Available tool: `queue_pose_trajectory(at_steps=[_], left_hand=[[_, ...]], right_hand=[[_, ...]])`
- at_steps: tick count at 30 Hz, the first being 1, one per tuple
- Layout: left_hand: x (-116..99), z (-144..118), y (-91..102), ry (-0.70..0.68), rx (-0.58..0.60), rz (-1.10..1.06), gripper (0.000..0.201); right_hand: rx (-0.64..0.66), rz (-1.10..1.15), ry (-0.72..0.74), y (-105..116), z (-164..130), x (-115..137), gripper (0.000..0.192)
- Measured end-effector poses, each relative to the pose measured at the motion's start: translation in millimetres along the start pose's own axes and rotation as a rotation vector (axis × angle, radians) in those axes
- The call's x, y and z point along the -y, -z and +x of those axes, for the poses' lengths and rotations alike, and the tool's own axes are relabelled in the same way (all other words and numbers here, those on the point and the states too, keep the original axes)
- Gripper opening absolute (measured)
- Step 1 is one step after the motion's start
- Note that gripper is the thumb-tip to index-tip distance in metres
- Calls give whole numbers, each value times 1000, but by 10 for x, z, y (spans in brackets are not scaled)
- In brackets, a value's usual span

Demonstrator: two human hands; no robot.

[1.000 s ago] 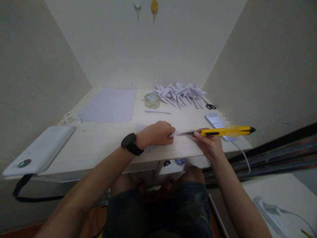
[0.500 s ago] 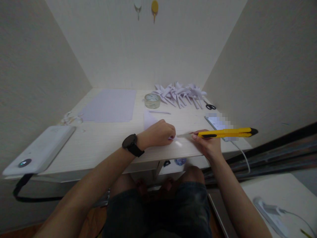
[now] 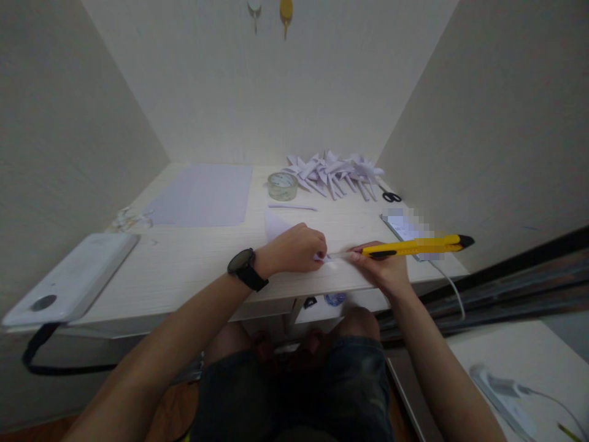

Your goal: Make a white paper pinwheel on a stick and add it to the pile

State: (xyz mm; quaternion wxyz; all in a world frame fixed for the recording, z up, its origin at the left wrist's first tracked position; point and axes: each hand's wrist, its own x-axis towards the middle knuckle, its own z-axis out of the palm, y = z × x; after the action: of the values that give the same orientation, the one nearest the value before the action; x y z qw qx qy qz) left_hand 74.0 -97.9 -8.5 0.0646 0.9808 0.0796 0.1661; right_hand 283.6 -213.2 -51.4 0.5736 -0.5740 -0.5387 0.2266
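Where the near edge of the table meets the seated person's lap, both hands work close together. The left hand, its wrist bearing a dark watch, presses down on a sheet of pale paper; its fingers are curled, pinching the paper's near corner against the table. The right hand has its fingers clenched around a yellow utility knife, held nearly level, its blade tip touching the paper just beside the left fingertips. At the near left corner of the table lies a white power bank with a black cord hanging from it. Toward the right edge, just behind the knife, lies a phone with a white cable running off the table. Farther in, a thin paper strip lies behind the held sheet, and a roll of clear tape stands beyond it. A large pale sheet covers the far left part of the table, with small paper scraps at the left edge. At the far right corner is a heap of folded paper pieces, with black scissors just beside it.
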Motion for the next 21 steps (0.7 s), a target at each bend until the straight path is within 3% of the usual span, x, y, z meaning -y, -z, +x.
queue_pose_trajectory(at_steps=[21], left_hand=[[-14, 27, -7, 61, 50, -45, 13]], right_hand=[[-19, -23, 7, -27, 4, -12, 21]])
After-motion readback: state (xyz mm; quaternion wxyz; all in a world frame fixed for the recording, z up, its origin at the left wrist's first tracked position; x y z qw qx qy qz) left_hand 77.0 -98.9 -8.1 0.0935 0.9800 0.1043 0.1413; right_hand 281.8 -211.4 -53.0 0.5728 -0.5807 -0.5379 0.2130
